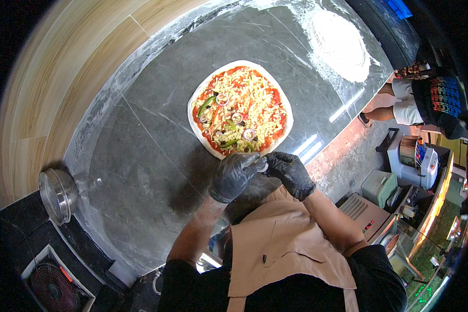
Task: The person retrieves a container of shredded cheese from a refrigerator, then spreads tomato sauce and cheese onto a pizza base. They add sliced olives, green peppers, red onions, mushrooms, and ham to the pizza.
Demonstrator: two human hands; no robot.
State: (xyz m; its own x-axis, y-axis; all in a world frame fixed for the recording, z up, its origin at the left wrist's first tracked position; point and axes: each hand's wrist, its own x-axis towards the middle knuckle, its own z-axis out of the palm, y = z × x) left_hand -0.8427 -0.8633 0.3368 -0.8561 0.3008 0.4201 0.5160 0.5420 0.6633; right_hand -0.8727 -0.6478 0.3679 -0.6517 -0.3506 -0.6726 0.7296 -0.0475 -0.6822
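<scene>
An unbaked pizza [255, 93] lies flat on the dark grey counter, with a bare dough rim, red sauce and shredded cheese. Green pepper strips, onion rings and dark olive bits sit mostly on its left and near parts. My left hand [234, 177], in a black glove, is at the pizza's near edge with its fingers pinched together. Close beside it, my right hand [291, 174], gloved too, also has its fingers closed. A small pale piece [264, 168] shows between the fingertips of both hands; its kind is too small to tell.
White flour [343, 47] is heaped at the counter's far right. A metal bowl [59, 196] stands at the left edge, near a fan [54, 286]. Another person [426, 101] stands beyond the right edge, with a mixer [418, 161] and other kitchen equipment nearby.
</scene>
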